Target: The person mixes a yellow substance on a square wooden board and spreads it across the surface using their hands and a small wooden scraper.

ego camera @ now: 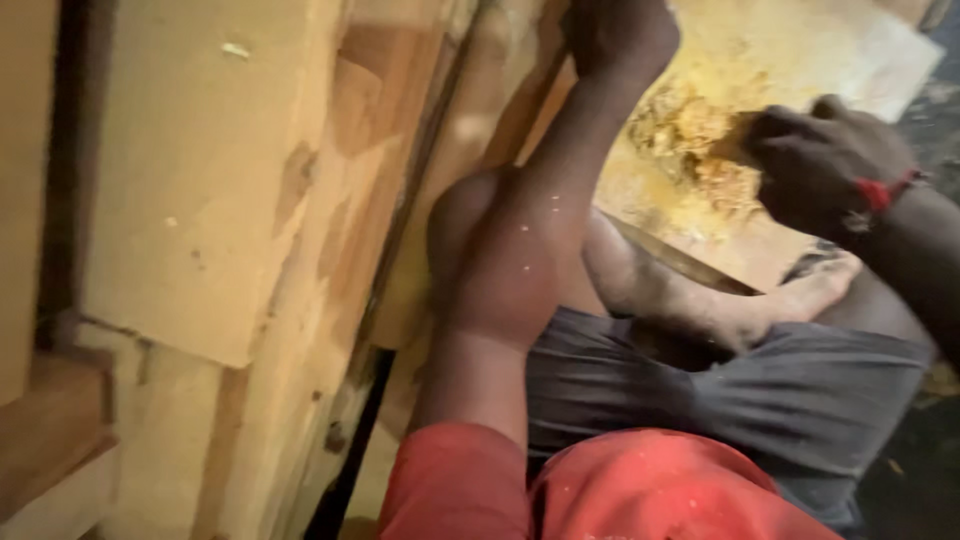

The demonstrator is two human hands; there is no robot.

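Observation:
My left hand reaches up at the top of the view and rests on the edge of a tall wooden panel; its fingers are cut off by the frame. My right hand, with a red band on the wrist, is curled into a loose fist over a pile of yellow sawdust on a flat wooden board. Whether it grips something in the sawdust is hidden. My bare foot lies below that board, over my grey shorts.
Stacked pale wooden panels and boards fill the left half of the view, close to my left arm. A dark gap runs down between them and my body. Dark floor shows at the right edge.

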